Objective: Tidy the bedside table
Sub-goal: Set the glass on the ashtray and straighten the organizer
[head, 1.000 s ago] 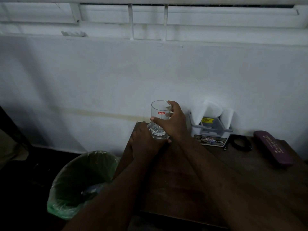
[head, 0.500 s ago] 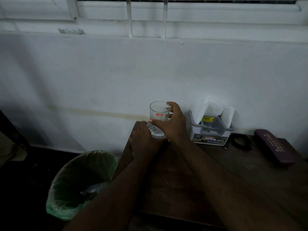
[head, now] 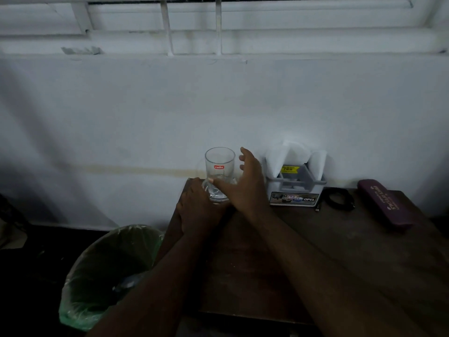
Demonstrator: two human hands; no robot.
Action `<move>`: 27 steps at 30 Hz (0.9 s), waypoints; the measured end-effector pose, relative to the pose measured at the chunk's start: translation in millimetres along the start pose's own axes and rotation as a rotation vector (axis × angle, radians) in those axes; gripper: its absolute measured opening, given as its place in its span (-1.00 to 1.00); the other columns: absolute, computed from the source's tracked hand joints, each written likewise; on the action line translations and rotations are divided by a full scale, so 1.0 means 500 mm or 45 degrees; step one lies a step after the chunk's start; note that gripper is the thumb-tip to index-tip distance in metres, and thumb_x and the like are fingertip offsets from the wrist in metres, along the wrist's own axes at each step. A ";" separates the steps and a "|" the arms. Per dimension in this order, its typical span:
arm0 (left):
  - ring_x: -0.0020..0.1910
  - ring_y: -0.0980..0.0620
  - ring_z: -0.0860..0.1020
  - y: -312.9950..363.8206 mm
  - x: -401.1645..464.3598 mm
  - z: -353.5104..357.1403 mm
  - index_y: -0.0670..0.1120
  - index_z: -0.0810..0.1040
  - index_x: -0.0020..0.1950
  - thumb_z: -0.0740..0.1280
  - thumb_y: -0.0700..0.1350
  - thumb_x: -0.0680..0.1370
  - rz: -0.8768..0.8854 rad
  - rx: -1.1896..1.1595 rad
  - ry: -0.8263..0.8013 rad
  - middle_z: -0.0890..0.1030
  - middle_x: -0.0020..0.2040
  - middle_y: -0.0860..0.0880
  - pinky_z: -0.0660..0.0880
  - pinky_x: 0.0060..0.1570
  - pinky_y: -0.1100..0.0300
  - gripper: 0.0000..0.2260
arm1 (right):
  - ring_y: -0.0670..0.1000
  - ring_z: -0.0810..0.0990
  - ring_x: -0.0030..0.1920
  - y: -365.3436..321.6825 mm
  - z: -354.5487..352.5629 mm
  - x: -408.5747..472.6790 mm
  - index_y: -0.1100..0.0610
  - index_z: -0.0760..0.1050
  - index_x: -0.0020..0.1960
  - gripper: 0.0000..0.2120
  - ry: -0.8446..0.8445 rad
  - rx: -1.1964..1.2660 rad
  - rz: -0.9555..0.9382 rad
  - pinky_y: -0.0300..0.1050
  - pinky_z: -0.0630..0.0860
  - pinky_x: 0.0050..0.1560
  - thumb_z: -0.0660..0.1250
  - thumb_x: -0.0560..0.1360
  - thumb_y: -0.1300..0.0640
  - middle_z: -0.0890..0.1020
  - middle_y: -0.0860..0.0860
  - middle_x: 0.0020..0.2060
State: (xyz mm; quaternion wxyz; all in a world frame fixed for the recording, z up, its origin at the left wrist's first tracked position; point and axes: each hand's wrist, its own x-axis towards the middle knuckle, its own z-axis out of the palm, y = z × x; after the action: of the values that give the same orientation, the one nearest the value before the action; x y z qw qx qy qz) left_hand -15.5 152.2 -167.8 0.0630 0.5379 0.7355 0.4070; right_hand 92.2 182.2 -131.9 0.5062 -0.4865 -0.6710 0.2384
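A clear drinking glass with a red label stands upright at the back left corner of the dark wooden bedside table. My left hand grips the base of the glass from the left. To the right of the glass, my right hand has its fingers spread and lifted off the rim. Only its thumb lies against the lower part of the glass.
A grey-and-white holder with white tissues stands against the wall right of the glass. Beside it lie a black coiled cord and a maroon spectacle case. A bin with a green liner stands on the floor, left of the table.
My right hand's fingers, wrapped round the glass before, have opened and come away from it. The glass and my left hand have stayed in place.
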 end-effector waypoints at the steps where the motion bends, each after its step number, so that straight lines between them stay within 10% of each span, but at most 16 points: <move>1: 0.13 -0.03 0.58 0.001 -0.002 -0.006 -0.03 0.49 0.22 0.44 0.37 0.30 0.010 -0.002 -0.008 0.61 0.12 -0.02 0.50 0.13 0.08 -0.34 | -0.04 0.47 0.25 -0.002 -0.020 -0.020 0.03 0.27 0.43 -0.20 0.102 0.011 -0.059 0.03 0.53 0.21 0.56 0.31 -0.08 0.43 -0.04 0.30; 4: 0.16 -0.06 0.54 0.016 -0.012 -0.022 -0.06 0.50 0.24 0.40 0.49 0.20 0.030 0.068 0.094 0.58 0.16 -0.05 0.50 0.15 0.04 -0.17 | -0.03 0.51 0.14 0.032 -0.116 -0.085 0.05 0.38 0.30 -0.49 0.573 -0.078 -0.295 -0.05 0.54 0.11 0.43 0.43 -0.08 0.40 -0.26 0.17; 7: 0.05 0.09 0.48 0.052 -0.062 -0.005 -0.03 0.45 0.15 0.40 0.33 0.38 0.339 -0.152 0.335 0.46 0.05 0.12 0.42 0.04 0.21 -0.46 | 0.01 0.49 0.18 0.101 -0.210 -0.119 0.04 0.31 0.36 -0.42 0.795 -0.168 -0.075 0.02 0.51 0.18 0.43 0.41 -0.02 0.37 -0.12 0.25; 15: 0.46 -0.15 0.34 0.192 -0.116 0.100 -0.27 0.22 0.50 0.45 -0.25 0.43 0.102 -0.535 -0.157 0.40 0.43 -0.23 0.23 0.45 0.04 -0.30 | 0.07 0.34 0.44 0.167 -0.254 -0.088 0.06 0.05 0.55 -0.14 0.278 -0.186 0.308 0.14 0.37 0.40 0.45 0.40 0.05 0.37 0.07 0.45; 20: 0.21 -0.04 0.56 0.218 -0.120 0.067 -0.19 0.46 0.33 0.38 -0.40 0.42 0.206 -0.585 -0.291 0.61 0.18 -0.13 0.47 0.23 0.18 -0.52 | 0.00 0.45 0.36 0.171 -0.256 -0.090 0.03 0.22 0.48 -0.26 0.199 -0.216 0.230 0.08 0.44 0.32 0.44 0.37 0.06 0.50 -0.01 0.34; 23: 0.08 0.04 0.55 0.228 -0.129 0.050 -0.21 0.52 0.27 0.39 -0.38 0.44 0.245 -0.482 -0.242 0.64 0.11 -0.13 0.28 0.00 0.64 -0.60 | -0.05 0.51 0.26 0.169 -0.258 -0.094 0.02 0.31 0.41 -0.34 0.265 -0.206 0.185 0.03 0.49 0.24 0.45 0.35 0.09 0.56 -0.05 0.24; 27: -0.14 0.21 0.46 0.225 -0.137 0.043 -0.21 0.56 0.16 0.41 -0.32 0.46 0.267 -0.387 -0.170 0.64 0.01 -0.09 0.27 -0.04 0.66 -0.73 | -0.06 0.54 0.19 0.173 -0.254 -0.099 0.00 0.37 0.34 -0.42 0.278 -0.147 0.158 -0.04 0.53 0.18 0.42 0.36 0.11 0.57 -0.07 0.19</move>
State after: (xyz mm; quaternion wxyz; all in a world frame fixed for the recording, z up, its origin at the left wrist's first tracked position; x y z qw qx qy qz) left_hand 107.6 116.1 -130.6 0.1494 0.6217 0.5996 0.4813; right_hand 244.1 151.7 -176.8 0.5317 -0.5784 -0.5931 0.1757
